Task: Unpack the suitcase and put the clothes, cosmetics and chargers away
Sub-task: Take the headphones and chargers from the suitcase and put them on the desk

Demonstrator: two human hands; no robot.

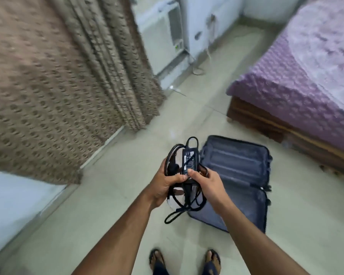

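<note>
A black laptop charger [189,160] with a tangle of black cable [191,201] is held in front of me at waist height. My left hand [165,185] grips the brick and cable from the left, its thumb across the near end. My right hand [205,182] pinches the charger's near end and the cable from the right. A loop of cable hangs below both hands. The dark blue suitcase [236,175] lies open on the tiled floor just beyond and to the right of my hands; what I see of its inside looks bare.
A bed with a purple cover [306,72] stands at the right on a wooden base. Brown patterned curtains [58,76] hang at the left. A white cabinet [203,26] and a white unit stand at the back. My sandalled feet [185,261] are on the floor below.
</note>
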